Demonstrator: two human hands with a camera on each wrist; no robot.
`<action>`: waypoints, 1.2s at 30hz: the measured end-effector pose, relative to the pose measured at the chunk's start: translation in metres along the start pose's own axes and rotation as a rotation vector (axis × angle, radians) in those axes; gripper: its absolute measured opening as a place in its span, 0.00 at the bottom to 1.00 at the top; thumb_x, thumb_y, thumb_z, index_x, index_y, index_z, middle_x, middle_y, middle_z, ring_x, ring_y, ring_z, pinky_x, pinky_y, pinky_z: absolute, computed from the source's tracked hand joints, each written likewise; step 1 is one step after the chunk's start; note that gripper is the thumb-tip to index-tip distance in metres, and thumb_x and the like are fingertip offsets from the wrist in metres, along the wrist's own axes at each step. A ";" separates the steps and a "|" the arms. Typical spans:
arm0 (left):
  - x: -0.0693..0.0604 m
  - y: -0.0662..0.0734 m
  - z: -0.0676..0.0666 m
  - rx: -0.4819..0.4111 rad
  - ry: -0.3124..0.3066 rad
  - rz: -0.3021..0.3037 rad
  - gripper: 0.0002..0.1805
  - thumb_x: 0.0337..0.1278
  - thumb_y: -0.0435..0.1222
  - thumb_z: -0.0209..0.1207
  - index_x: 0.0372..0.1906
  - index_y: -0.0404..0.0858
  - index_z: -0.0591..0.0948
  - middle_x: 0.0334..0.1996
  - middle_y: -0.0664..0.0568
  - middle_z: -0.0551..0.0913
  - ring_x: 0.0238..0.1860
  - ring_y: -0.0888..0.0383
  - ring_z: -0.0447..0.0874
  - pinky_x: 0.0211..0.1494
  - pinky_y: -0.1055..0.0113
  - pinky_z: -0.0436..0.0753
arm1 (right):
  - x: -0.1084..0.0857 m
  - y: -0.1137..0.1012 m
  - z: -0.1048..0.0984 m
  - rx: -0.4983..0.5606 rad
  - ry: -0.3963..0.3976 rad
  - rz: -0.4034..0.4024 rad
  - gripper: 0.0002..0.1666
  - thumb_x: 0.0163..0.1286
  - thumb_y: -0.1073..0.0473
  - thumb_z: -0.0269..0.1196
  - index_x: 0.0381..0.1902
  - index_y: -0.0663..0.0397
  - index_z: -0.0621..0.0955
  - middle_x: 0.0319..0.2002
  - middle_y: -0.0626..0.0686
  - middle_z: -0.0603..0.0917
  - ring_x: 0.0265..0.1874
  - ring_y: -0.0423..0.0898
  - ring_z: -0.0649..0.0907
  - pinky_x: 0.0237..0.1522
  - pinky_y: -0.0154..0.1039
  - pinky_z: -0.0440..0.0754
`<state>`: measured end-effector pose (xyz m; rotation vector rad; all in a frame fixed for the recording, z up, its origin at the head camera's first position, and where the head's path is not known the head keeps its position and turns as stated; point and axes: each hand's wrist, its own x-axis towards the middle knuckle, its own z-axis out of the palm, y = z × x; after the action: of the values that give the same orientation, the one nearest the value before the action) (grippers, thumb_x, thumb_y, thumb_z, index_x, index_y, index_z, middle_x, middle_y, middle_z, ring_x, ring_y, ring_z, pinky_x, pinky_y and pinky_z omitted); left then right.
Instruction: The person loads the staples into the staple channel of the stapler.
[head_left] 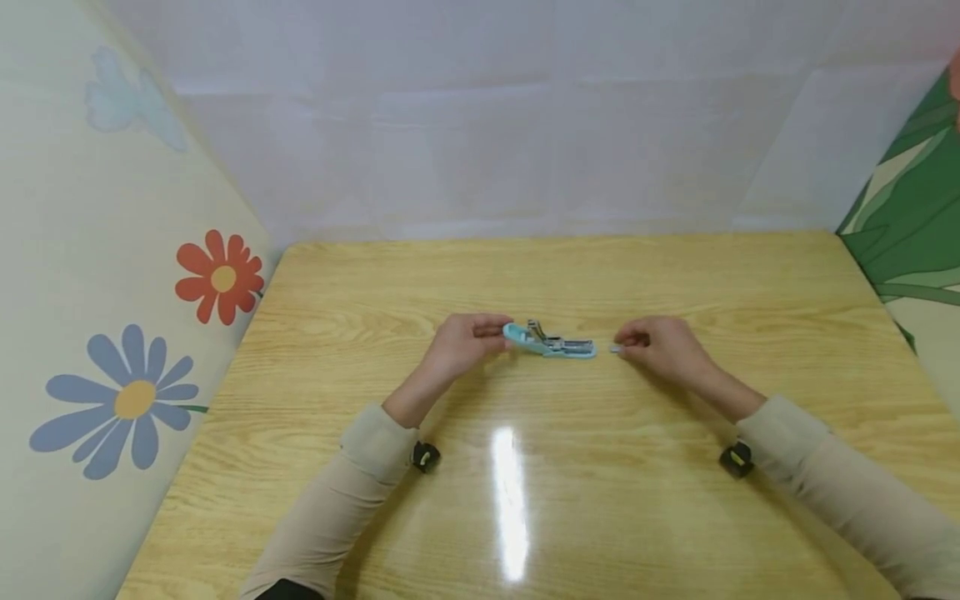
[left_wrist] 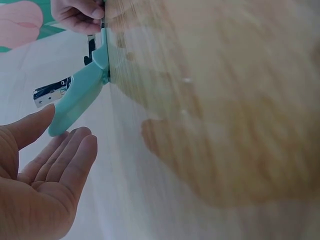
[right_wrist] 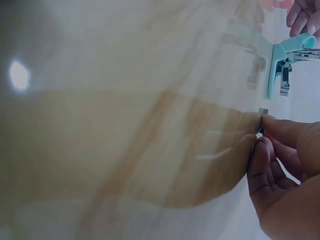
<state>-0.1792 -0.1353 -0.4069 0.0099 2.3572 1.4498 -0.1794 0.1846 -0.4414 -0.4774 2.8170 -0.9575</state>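
A teal stapler (head_left: pixel 570 353), its cover swung back and up, rests on the wooden table between the two hands. The cover's raised end (left_wrist: pixel 67 112) lies between the thumb and fingers of the left hand (head_left: pixel 468 340), which holds it lightly; those fingers look fairly straight in the left wrist view. On the other side, the right hand (head_left: pixel 663 348) pinches a small grey strip (right_wrist: pixel 262 120), apparently staples, between thumb and fingertips, low over the table. A short gap separates the strip from the stapler's front end. The metal staple channel (head_left: pixel 573 345) faces upward.
The wooden table (head_left: pixel 360 283) reaches back to a pale sheet-covered wall (head_left: pixel 465 150). At the left stands a panel with painted flowers (head_left: pixel 135 400), and at the right one with green leaves (head_left: pixel 915 200). Light reflects off the tabletop near the front.
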 end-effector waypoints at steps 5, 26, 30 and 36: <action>0.000 0.004 -0.001 -0.006 -0.002 -0.008 0.21 0.64 0.36 0.67 0.62 0.40 0.82 0.55 0.46 0.87 0.57 0.52 0.86 0.59 0.60 0.85 | -0.001 0.000 -0.003 -0.012 -0.006 0.017 0.09 0.67 0.63 0.69 0.44 0.58 0.88 0.39 0.57 0.91 0.38 0.50 0.87 0.46 0.49 0.87; -0.002 0.005 0.000 -0.005 0.003 -0.018 0.19 0.63 0.38 0.68 0.59 0.44 0.84 0.54 0.49 0.88 0.56 0.52 0.86 0.61 0.57 0.84 | -0.003 -0.009 -0.033 -0.028 0.076 -0.027 0.09 0.73 0.60 0.65 0.46 0.55 0.88 0.44 0.59 0.91 0.43 0.55 0.89 0.46 0.52 0.87; -0.001 0.004 0.000 0.015 0.006 -0.018 0.20 0.62 0.39 0.69 0.59 0.45 0.84 0.55 0.49 0.88 0.57 0.52 0.85 0.62 0.55 0.83 | -0.003 -0.013 -0.046 -0.007 0.078 0.000 0.10 0.74 0.59 0.64 0.48 0.56 0.87 0.46 0.59 0.90 0.44 0.55 0.89 0.42 0.49 0.87; -0.001 0.004 -0.001 0.021 0.007 -0.005 0.19 0.63 0.40 0.68 0.59 0.45 0.84 0.56 0.49 0.87 0.59 0.51 0.84 0.63 0.54 0.83 | -0.003 -0.019 -0.057 -0.009 0.104 -0.014 0.12 0.75 0.56 0.63 0.48 0.56 0.88 0.45 0.59 0.91 0.41 0.53 0.89 0.37 0.40 0.85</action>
<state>-0.1795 -0.1348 -0.4026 0.0036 2.3764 1.4250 -0.1846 0.2038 -0.3843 -0.4621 2.9145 -1.0014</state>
